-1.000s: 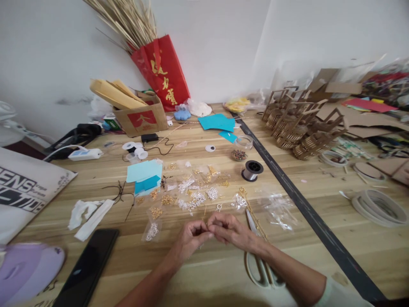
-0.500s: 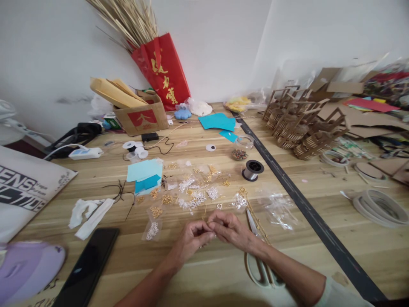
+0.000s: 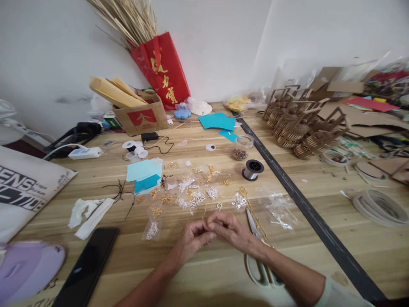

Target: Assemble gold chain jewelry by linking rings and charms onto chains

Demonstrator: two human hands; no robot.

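Low in the middle of the head view, my left hand (image 3: 195,238) and my right hand (image 3: 228,229) meet with fingertips pinched together. What they pinch is too small to make out. Just beyond them lie small bags and heaps of silver beads (image 3: 196,199) and gold beads (image 3: 167,199). A silver ring (image 3: 219,206) lies near my right fingertips. Scissors (image 3: 260,264) rest partly under my right forearm, beside a gold chain (image 3: 252,209). A spool of wire (image 3: 252,170) stands farther back on the right.
Left are a black phone (image 3: 87,266), light blue paper (image 3: 144,169) and a cardboard box (image 3: 142,117). A red bag (image 3: 164,70) leans at the back. Small wooden baskets (image 3: 300,128) and coiled rings (image 3: 380,207) sit right of a dark strip (image 3: 287,187).
My fingers have shifted very slightly, with the fingertips still together. The things on the table look unmoved.
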